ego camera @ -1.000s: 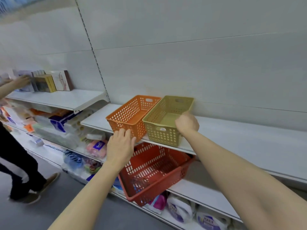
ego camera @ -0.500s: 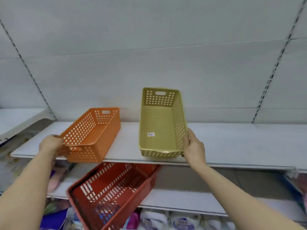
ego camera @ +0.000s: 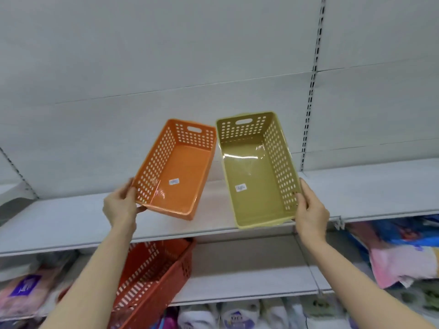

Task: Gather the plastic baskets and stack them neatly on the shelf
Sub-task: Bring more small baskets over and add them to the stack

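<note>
Head view: two small perforated baskets held tilted, openings toward the camera, above the upper shelf (ego camera: 59,224).
Left hand (ego camera: 121,207): closed on the near left corner of the orange basket (ego camera: 177,169).
Right hand (ego camera: 310,210): closed on the near right wall of the yellow-green basket (ego camera: 257,169).
Basket spacing: far corners almost touching; whether they meet cannot be told.
Step in hand: judged to be nesting one basket into the other.
Good practice: square the long sides, level both rims, lower one straight in, then set the pair on the shelf.
Remaining: large red basket (ego camera: 154,279) sits tilted on the lower shelf.
</note>
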Tool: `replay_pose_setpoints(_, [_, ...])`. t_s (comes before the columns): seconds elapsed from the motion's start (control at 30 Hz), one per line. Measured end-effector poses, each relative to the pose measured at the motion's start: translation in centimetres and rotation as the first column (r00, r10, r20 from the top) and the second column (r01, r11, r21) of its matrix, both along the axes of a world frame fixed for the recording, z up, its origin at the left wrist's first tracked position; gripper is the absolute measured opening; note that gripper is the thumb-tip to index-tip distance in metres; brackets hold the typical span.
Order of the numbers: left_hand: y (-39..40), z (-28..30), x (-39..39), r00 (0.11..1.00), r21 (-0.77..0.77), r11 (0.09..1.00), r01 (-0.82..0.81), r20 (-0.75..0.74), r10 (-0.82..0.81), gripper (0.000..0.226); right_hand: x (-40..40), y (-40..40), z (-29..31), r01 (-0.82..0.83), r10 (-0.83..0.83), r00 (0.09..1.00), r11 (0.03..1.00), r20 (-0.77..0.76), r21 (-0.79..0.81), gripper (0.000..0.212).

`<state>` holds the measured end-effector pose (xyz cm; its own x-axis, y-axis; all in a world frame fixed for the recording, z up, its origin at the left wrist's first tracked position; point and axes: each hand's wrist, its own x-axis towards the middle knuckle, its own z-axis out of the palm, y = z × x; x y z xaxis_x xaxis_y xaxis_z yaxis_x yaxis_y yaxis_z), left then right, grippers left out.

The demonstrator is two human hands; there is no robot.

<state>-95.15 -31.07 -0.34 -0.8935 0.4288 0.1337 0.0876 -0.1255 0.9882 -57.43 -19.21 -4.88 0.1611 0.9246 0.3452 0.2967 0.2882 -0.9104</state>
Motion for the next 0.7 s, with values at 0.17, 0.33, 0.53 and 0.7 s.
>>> replay_pose_setpoints(0.17, [4.5,1.6,12.0,0.998,0.043,0.998,0.049,-0.026,-0.048,0.034,11.1,1.7,1.3,0.138,-0.139,0.99,0.988,0.009,0.073,0.041])
replay_pose_setpoints(0.33, [9.2,3.1,24.3,0.992,0.068,0.993,0.094,-0.086,-0.088,0.031,23.8,2.9,2.7,0.211,-0.218,0.976,0.964,0.024,0.162,0.04])
replay_pose_setpoints(0.53, [14.9,5.2,36.8,0.974,0.107,0.969,0.224,-0.048,-0.22,0.03,37.0,3.6,4.7,0.367,-0.371,0.928,0.912,-0.01,0.184,0.039])
replay_pose_setpoints(0.7, [21.3,9.1,45.0,0.932,0.166,0.917,0.362,-0.077,-0.354,0.029,45.5,5.0,6.9,0.501,-0.499,0.864,0.83,-0.075,0.247,0.035])
